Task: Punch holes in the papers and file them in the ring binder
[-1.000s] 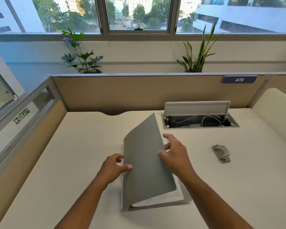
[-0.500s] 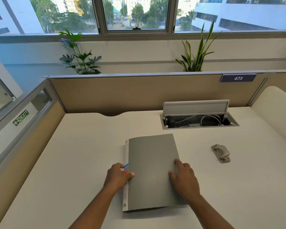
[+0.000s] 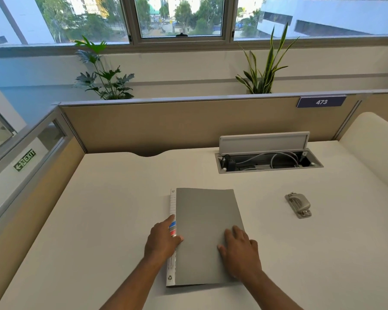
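A grey ring binder [image 3: 205, 222] lies closed and flat on the white desk [image 3: 112, 211], its white labelled spine to the left. My left hand [image 3: 162, 240] rests against the spine, with the thumb on the cover's left edge. My right hand [image 3: 240, 249] lies flat on the cover's lower right part, fingers spread. The papers are hidden inside the binder. A small grey metal hole punch [image 3: 298, 204] sits on the desk to the right, well apart from both hands.
An open cable tray [image 3: 268, 163] with its lid up is set into the desk behind the binder. Beige partition panels [image 3: 184, 124] wall the desk at the back and left. A cream rounded surface [image 3: 376, 144] rises at the right.
The binder's grey cover, standing half open a second ago, has been folded down shut. My right hand moved from the cover's edge to lie flat on top.
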